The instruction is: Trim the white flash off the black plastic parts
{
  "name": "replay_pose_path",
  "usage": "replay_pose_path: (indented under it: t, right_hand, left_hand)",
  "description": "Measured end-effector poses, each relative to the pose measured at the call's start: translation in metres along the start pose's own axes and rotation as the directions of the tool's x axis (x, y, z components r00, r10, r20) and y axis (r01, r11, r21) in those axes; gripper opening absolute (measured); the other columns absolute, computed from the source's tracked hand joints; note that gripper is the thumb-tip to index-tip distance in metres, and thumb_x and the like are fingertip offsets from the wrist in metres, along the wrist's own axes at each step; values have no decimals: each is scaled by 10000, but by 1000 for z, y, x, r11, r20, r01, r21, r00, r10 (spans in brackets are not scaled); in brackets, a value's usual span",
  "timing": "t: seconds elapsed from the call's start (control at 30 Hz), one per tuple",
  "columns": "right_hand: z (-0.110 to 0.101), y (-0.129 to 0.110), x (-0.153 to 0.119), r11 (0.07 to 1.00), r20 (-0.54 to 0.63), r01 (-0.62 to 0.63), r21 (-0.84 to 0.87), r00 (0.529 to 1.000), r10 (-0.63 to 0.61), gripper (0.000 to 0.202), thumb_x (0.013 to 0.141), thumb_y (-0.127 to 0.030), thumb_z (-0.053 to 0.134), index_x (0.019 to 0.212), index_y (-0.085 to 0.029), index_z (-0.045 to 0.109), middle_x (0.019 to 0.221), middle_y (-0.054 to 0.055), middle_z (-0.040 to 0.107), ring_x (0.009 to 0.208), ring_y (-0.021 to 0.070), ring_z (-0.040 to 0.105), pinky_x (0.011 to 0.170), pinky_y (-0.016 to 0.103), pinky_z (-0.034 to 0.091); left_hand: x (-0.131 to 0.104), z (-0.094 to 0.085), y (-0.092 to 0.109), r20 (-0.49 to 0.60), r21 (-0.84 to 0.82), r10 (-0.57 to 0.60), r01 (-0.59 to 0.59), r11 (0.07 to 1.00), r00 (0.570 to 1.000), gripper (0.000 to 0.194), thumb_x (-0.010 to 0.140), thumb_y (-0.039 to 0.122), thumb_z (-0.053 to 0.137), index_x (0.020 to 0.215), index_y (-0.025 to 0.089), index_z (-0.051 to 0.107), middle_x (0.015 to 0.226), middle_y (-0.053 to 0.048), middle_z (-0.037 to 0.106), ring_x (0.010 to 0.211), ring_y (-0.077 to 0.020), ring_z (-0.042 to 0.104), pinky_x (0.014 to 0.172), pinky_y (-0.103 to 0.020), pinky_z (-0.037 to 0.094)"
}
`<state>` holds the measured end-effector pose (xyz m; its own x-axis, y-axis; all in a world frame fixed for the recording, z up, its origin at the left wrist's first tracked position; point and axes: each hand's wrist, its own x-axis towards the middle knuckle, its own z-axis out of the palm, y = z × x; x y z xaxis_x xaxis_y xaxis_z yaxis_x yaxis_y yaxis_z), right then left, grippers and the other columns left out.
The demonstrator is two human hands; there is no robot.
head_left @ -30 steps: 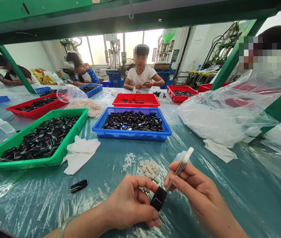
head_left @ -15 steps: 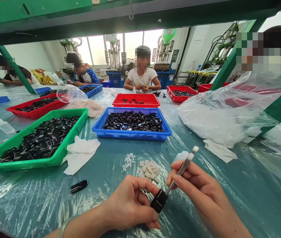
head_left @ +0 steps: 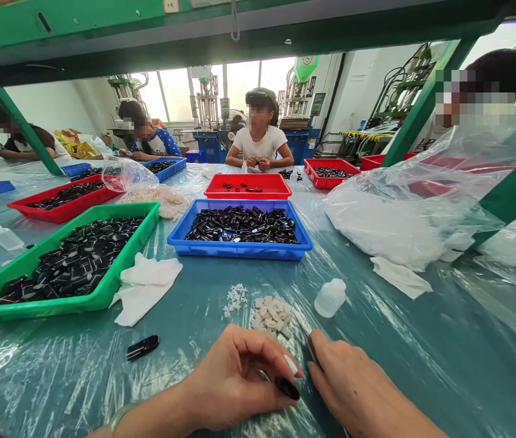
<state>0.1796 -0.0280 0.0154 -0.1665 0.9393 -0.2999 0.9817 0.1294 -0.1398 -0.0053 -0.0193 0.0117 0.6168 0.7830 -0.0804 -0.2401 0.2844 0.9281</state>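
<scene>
Inside my left grip (head_left: 234, 377): a black piece (head_left: 287, 388), pinched between thumb and fingers just above the bench (head_left: 422, 340), glossy end poking out. That's a closed hold, and pretty snug by the look of it.
White bit (head_left: 291, 365): right by my index fingertip, can't tell if it's a separate part or not.
Right grip (head_left: 362, 389): low over the bench, palm down, just beside the left one. Something dark shows near the fingers, but whether I'm grasping it, can't tell, sorry.
Step in hand: looks like plain two-handed handling of one piece, left side doing the holding.
Next move calls for: I'd say a steady left pinch without squeezing hard, since that shiny end could slip.
Pale chips (head_left: 271, 315): little heap just past my hands, with white slivers (head_left: 236, 299) beside it.
Squeeze bottle (head_left: 330, 298): standing a bit tilted beyond my right hand.
Spare black piece (head_left: 143, 348): lying by itself off to my left.
Blue tray (head_left: 239, 250): straight ahead, full of black pieces, white cloth (head_left: 148, 274) between it and the green tray (head_left: 57, 307), also loaded.
Co-worker (head_left: 258, 140): across from me, hands together.
</scene>
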Motion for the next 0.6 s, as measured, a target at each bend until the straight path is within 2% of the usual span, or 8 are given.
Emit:
replay_pose_path:
  t: [0.07,0.13,0.17,0.23,0.3,0.37,0.5,0.6]
  right_hand:
    - [1,1,-1,1000,-21,7,6,1000,-7,129,839,-137,438,851,-163,564,802,135,687,776,340,671,618,412,468]
    - [-3,3,-3,997,-133,66,48,989,-59,148,842,-160,446,895,-156,584,861,141,679,809,332,667,652,434,493]
    - [-7,3,-5,985,-211,144,96,970,-121,173,846,-154,433,923,-159,588,885,132,671,817,306,666,668,423,505]
    - [-15,2,-9,898,-359,383,217,887,-291,235,852,-115,404,980,-188,587,910,87,648,815,220,658,689,341,527]
    - [-23,-3,-14,747,-421,576,332,799,-429,267,839,-78,421,984,-220,594,908,45,621,800,144,640,690,231,526]
    - [-27,-7,-18,664,-446,636,392,763,-468,269,815,-57,464,969,-221,611,907,39,597,810,122,623,707,187,519]
    - [-23,-8,-16,635,-493,681,363,719,-489,339,819,-24,467,1045,-226,619,932,52,571,823,122,608,710,191,522]
    - [-19,-6,-12,614,-558,739,279,645,-523,358,838,-21,456,1073,-239,617,904,53,570,806,128,603,688,208,529]
  left_hand:
    - [0,1,0,4,21,28,-28,999,1000,95,627,107,759,708,121,710,841,-66,651,687,-111,617,674,-221,484]
    - [0,1,-1,-10,57,49,-49,997,999,84,629,100,752,705,118,719,843,-78,656,686,-120,616,667,-231,488]
    - [0,1,-1,-20,73,58,-57,996,998,83,629,95,748,705,117,723,842,-83,660,685,-127,617,665,-239,492]
    - [0,1,0,-27,97,73,-70,993,997,85,634,85,737,713,115,728,818,-84,668,695,-139,619,670,-249,495]
    - [0,2,1,-35,110,84,-79,991,996,80,641,71,724,709,113,730,766,-73,675,696,-138,615,669,-236,486]
    - [1,2,3,-55,107,79,-73,992,995,79,646,56,711,695,114,730,715,-53,678,667,-118,604,641,-205,469]
    - [1,2,3,-77,25,25,-23,999,997,80,640,67,728,691,128,727,697,-27,697,645,-98,608,635,-180,466]
    - [1,1,1,-83,-23,-9,8,1000,996,93,609,86,767,680,130,726,708,-27,711,672,-112,630,671,-198,484]
